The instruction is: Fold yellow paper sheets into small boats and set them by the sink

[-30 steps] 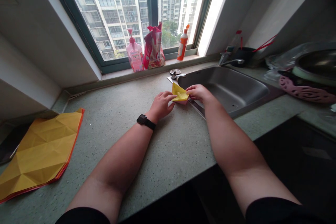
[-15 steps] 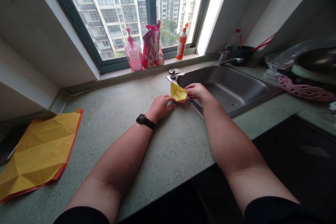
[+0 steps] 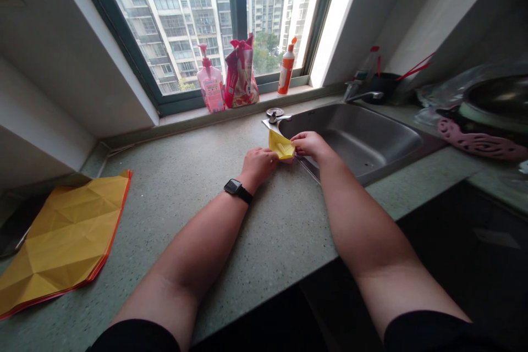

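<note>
A small folded piece of yellow paper (image 3: 282,146) stands on the counter by the sink's left corner, a pinkish layer showing under its lower edge. One corner of it points up at the left. My right hand (image 3: 308,143) pinches its right edge between thumb and fingers. At its left lower edge, my left hand (image 3: 259,164) has its fingers bent and closed on the paper; the thumb is mostly hidden. A black watch (image 3: 233,186) is on my left wrist.
A stack of creased yellow and red paper sheets (image 3: 70,231) lies at the left. The steel sink (image 3: 363,132) with its faucet (image 3: 363,94) is at the right. A pink pump bottle (image 3: 212,85), a pink bag (image 3: 242,77) and an orange bottle (image 3: 286,70) stand along the window.
My left hand has shifted right, and its fingers have closed onto the left edge of the folded paper. My right hand and the paper have stayed nearly in place.
</note>
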Available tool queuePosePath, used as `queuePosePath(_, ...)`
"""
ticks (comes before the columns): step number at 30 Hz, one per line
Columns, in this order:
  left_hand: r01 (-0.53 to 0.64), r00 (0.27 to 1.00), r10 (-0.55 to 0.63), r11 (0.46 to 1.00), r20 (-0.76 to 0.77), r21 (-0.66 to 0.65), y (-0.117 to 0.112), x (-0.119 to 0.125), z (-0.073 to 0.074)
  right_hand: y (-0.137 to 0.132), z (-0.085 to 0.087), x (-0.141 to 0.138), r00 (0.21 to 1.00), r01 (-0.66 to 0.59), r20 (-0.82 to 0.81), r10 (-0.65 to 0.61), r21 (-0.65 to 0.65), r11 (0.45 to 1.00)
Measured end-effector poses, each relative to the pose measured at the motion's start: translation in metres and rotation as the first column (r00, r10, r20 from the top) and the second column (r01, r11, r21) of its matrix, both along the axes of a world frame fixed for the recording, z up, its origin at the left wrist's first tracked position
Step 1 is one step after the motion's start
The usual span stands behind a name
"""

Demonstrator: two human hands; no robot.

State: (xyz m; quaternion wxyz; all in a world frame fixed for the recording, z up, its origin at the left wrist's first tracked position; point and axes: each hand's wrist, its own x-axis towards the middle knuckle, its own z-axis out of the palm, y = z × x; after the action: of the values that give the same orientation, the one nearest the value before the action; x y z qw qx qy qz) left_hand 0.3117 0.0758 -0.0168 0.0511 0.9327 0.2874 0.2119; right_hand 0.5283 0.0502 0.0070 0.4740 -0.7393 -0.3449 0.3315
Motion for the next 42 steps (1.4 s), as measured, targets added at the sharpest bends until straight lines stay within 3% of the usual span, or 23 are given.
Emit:
queuePosePath(6,-0.021,0.999,0.021,1.0,0.026,0.016,-0.002,0.001,-0.001,0.001,-0.003,0.001,1.0,0.006,0.018,-0.007,0.014,1.0)
queuePosePath(13,0.031,0.995,-0.029,0.999,0.092,-0.015,0.0,-0.002,-0.005,0.003,-0.008,0.005,0.997,0.018,0.069,-0.02,0.031,0.999)
queuePosePath(20,-0.033,0.973,0.044,0.998,0.226,-0.053,0.004,-0.006,-0.007,0.004,-0.013,0.014,0.969,0.123,0.192,-0.156,0.174,0.977)
queuePosePath(25,-0.144,0.921,0.173,0.984,0.351,-0.106,-0.002,-0.013,0.002,0.001,-0.004,0.009,0.923,0.174,0.253,-0.289,0.394,0.903)
queuePosePath(29,-0.153,0.843,0.212,0.976,0.494,-0.158,-0.015,-0.028,0.022,-0.013,0.012,-0.011,0.86,0.061,0.332,-0.389,0.689,0.722)
queuePosePath(33,-0.122,0.75,0.224,0.972,0.622,-0.203,-0.032,-0.06,0.054,-0.034,0.035,-0.047,0.833,-0.05,0.356,-0.423,0.81,0.584)
queuePosePath(35,-0.104,0.771,0.192,0.979,0.607,-0.177,-0.042,-0.088,0.069,-0.043,0.05,-0.073,0.843,-0.127,0.402,-0.356,0.794,0.594)
queuePosePath(38,-0.139,0.843,0.166,0.986,0.512,-0.091,-0.058,-0.144,0.087,-0.049,0.069,-0.12,0.859,-0.281,0.487,-0.155,0.704,0.653)
queuePosePath(42,-0.281,0.866,0.276,0.958,0.418,-0.051,-0.079,-0.233,0.09,-0.041,0.075,-0.191,0.868,-0.394,0.494,0.046,0.631,0.668)
